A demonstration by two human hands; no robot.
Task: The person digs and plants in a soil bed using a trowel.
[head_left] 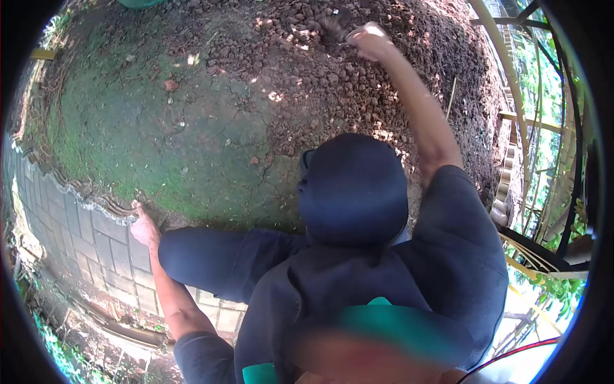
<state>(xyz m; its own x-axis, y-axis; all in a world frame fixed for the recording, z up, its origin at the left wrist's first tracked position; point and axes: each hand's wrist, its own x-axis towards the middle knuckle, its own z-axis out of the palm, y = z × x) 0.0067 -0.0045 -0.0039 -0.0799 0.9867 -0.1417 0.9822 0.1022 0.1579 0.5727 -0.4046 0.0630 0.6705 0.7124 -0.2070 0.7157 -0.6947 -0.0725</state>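
Observation:
My right hand (pixel 371 42) reaches far forward over loose, clumpy brown soil (pixel 326 80). Its fingers are closed. Beside the fingertips is a dark smear of motion, so what they hold cannot be made out. My left hand (pixel 144 229) is out to the side beyond my left knee (pixel 192 256), with its fingers bent over the end of a wavy edging (pixel 105 210). That edging divides mossy ground (pixel 173 147) from grey paving. My right knee (pixel 355 189) rises in the middle and covers part of the soil.
Grey brick paving (pixel 115 256) runs along the left. On the right stand a corrugated border (pixel 507 173) and a fence of thin poles (pixel 521 77). A green object (pixel 141 2) shows at the top edge. Small reddish clods lie on the mossy ground.

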